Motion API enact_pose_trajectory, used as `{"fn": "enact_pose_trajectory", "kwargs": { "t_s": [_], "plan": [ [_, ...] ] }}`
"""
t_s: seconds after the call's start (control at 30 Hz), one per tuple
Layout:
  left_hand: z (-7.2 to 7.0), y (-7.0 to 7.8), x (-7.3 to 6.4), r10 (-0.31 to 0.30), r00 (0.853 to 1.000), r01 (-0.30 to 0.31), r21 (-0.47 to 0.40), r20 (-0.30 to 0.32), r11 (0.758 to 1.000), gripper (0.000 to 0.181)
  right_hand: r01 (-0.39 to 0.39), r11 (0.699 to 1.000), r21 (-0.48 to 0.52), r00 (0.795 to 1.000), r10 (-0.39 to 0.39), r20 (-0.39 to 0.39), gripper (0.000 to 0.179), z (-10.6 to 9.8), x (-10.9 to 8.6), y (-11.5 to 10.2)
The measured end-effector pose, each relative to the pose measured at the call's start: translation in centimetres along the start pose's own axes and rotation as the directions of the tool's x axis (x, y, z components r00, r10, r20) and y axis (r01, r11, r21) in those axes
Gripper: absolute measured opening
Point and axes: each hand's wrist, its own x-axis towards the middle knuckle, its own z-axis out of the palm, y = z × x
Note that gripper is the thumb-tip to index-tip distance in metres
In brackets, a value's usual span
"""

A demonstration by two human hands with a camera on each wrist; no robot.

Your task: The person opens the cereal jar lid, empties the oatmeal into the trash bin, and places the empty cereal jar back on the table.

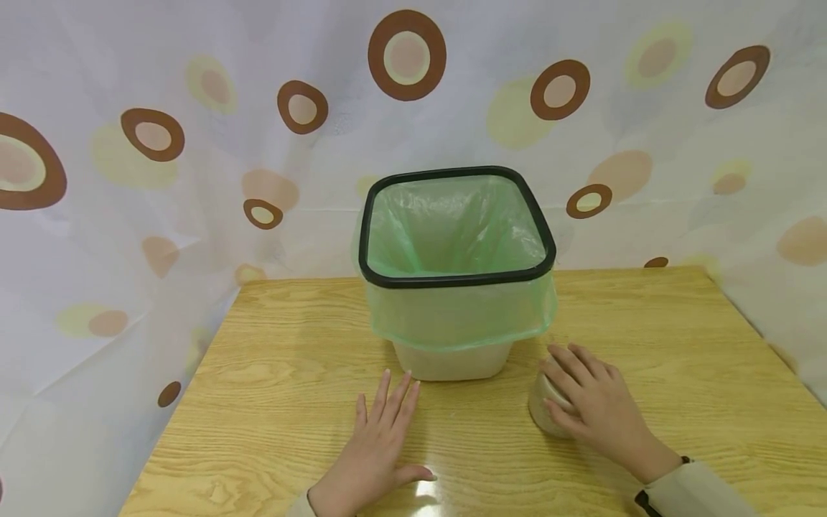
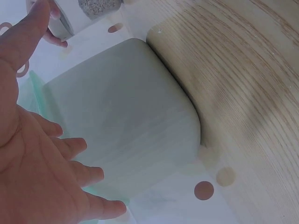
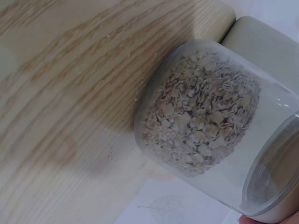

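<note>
My right hand (image 1: 599,411) grips the lid of a clear jar of oats (image 3: 201,112) from above, the thumb on its near side. The jar stands upright on the wooden table, partly filled with flakes, and much of its lid is hidden under the hand. My left hand (image 1: 377,449) holds nothing, its fingers straight and spread, palm down. Its fingertips overlap the foot of a pale trash bin (image 1: 452,365) in the head view. A green plastic liner (image 1: 461,316) fills the bin and folds down outside under a black rim ring (image 1: 426,281).
The bin stands upright at the middle back of the wooden table (image 1: 291,337), left of the jar. A white sheet (image 1: 213,165) with brown and yellow circles hangs behind the table and along both sides.
</note>
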Motion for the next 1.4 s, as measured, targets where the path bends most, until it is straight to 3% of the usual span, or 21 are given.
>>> {"fn": "enact_pose_trajectory", "kwargs": {
  "t_s": [0.5, 1.4],
  "plan": [
    [-0.2, 0.1, 0.0, -0.034, 0.998, 0.035, -0.007, 0.054, 0.999, 0.11, 0.026, 0.999, 0.027, 1.0, -0.025, -0.01, 0.056, 0.4, 0.2, -1.0],
    [-0.2, 0.1, 0.1, -0.031, 0.998, 0.033, -0.038, 0.056, 0.999, 0.109, 0.043, 0.998, 0.047, 0.999, -0.043, -0.001, 0.054, 0.8, 0.6, -2.0]
  ]
}}
